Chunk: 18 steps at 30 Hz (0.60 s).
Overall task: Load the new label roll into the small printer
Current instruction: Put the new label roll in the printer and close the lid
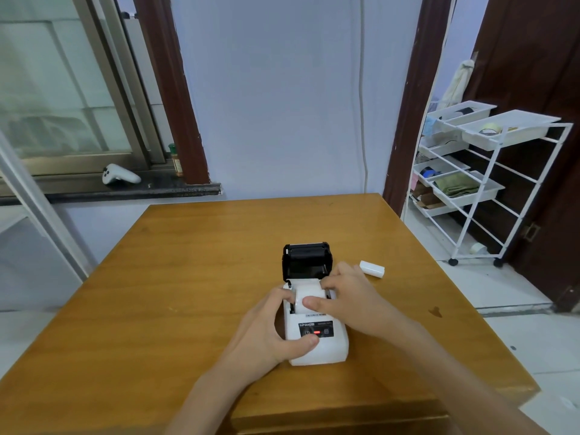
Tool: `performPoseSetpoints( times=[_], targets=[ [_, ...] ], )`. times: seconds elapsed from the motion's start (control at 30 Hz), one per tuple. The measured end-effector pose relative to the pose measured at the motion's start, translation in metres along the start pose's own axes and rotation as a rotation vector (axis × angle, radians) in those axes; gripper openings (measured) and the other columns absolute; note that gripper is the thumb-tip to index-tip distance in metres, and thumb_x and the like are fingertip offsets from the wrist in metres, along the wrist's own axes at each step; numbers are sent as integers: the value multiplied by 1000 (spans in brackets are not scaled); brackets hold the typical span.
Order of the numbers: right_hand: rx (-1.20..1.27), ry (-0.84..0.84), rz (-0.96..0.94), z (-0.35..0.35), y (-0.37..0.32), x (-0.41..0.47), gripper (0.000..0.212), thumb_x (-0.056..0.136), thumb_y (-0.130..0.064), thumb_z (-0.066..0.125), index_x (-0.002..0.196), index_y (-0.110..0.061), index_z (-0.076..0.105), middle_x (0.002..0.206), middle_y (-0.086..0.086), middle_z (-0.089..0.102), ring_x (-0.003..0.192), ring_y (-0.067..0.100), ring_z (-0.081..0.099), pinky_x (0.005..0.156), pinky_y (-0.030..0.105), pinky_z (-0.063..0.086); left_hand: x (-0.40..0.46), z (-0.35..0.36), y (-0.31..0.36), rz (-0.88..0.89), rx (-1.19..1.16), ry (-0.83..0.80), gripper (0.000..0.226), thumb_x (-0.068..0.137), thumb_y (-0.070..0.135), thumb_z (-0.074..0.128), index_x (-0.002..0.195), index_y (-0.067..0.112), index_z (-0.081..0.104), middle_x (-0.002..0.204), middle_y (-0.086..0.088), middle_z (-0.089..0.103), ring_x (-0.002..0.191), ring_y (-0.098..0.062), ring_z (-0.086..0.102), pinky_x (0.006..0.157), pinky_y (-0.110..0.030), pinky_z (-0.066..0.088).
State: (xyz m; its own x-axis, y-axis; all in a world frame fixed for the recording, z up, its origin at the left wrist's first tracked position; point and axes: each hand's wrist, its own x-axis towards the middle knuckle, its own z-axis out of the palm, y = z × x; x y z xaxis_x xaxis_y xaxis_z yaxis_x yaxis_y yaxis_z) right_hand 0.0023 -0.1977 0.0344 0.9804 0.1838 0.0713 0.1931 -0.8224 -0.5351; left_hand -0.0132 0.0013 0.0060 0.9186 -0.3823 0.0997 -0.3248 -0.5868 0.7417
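Fingers of the right hand pinch a white label roll seated in the open white printer, lower centre of the frame. Left hand clasps the printer's side. Its black lid stands raised. Another white roll lies just right on the wooden table; pale wall behind, white rack at right.
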Motion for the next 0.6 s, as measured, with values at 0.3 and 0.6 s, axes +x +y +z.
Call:
performPoseSetpoints(
  times=[0.3, 0.6],
  targets=[
    [544, -78, 4, 0, 5, -6, 34, 85, -33, 72, 52, -34, 65, 55, -17, 56, 58, 2, 48, 56, 14, 37, -1, -1, 2, 4, 8, -8, 50, 69, 62, 71, 106, 52, 40, 116, 35, 48, 110, 18, 43, 79, -6, 39],
    [512, -45, 52, 4, 12, -9, 26, 77, -49, 73, 100, -38, 74, 97, 5, 54, 85, 11, 49, 76, 21, 43, -1, 2, 1, 7, -5, -9, 56, 68, 64, 71, 114, 53, 40, 118, 29, 53, 108, 8, 52, 89, -20, 48]
  ],
)
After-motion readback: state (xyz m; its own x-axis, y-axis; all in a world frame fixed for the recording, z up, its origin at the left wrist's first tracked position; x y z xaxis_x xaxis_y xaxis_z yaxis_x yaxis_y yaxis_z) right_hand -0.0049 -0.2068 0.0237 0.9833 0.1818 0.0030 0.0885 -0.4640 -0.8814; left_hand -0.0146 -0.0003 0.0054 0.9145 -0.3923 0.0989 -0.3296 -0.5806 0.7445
